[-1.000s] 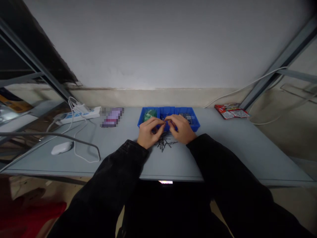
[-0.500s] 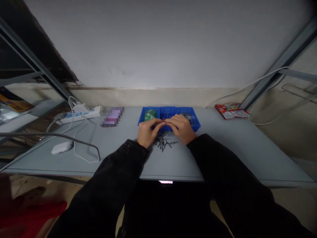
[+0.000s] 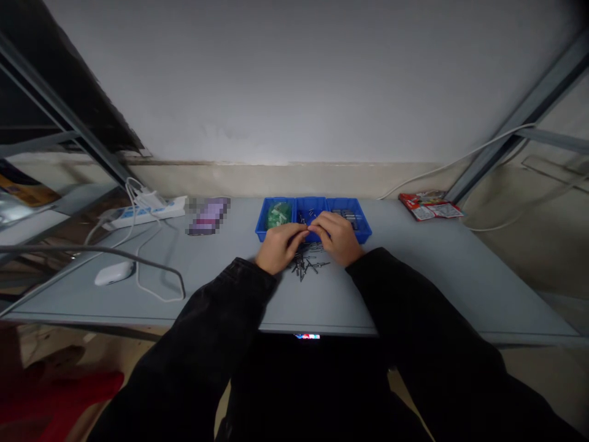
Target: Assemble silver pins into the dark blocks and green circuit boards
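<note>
My left hand (image 3: pixel 278 247) and my right hand (image 3: pixel 339 238) meet fingertip to fingertip over the front of the blue bins. Both are pinched closed; whatever is between the fingertips is too small to make out. Below them a pile of small dark metal pieces (image 3: pixel 302 268) lies on the grey table (image 3: pixel 317 307). The left blue bin (image 3: pixel 261 232) holds something green and clear. A few small pieces lie in the middle blue bin (image 3: pixel 311 203), partly hidden by my fingers. Grey cylindrical parts fill some of the right blue bin (image 3: pixel 365 232).
On the left are a white power strip (image 3: pixel 172 209) with cables, a white case (image 3: pixel 114 273) and a blurred-out purple phone-like object (image 3: pixel 209 216). A red packet (image 3: pixel 430 207) lies at the back right. Metal frame posts rise at both sides.
My fingertips have drawn slightly closer together, and my left hand has tilted a little. More of the green content in the left bin shows. The pile looks much the same.
</note>
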### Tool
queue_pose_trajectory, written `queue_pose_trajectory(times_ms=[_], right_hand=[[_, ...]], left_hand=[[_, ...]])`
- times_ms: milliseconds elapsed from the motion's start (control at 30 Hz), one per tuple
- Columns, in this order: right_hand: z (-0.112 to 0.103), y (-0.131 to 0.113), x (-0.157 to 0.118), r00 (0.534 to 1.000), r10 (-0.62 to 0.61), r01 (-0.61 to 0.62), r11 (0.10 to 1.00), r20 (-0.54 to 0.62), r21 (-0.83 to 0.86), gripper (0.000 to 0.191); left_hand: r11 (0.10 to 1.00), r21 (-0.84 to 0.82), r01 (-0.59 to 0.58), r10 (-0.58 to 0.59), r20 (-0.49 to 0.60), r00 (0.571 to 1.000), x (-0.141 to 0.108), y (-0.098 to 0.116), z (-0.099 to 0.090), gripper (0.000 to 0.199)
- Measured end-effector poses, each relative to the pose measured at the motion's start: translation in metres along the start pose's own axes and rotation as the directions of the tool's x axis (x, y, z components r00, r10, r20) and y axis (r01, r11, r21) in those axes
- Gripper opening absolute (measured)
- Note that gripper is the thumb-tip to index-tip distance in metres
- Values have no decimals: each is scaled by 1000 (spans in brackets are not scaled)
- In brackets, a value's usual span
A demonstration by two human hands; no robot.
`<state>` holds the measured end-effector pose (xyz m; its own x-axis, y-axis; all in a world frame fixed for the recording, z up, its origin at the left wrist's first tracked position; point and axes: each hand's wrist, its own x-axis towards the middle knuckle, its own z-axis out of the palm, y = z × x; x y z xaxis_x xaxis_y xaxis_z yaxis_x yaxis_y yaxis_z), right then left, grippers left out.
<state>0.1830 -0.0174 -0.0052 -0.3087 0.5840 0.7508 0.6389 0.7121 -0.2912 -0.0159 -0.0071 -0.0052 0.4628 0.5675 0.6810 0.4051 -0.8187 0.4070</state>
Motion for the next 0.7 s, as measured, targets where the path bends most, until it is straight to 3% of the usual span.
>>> queue_pose_trajectory(times_ms=[700], right_hand=[[-1,-2,1,999,16,-16,1000,39,-14,33]], left_hand=[[999,-20,28,-28,12,1000,2,0,-2,19]])
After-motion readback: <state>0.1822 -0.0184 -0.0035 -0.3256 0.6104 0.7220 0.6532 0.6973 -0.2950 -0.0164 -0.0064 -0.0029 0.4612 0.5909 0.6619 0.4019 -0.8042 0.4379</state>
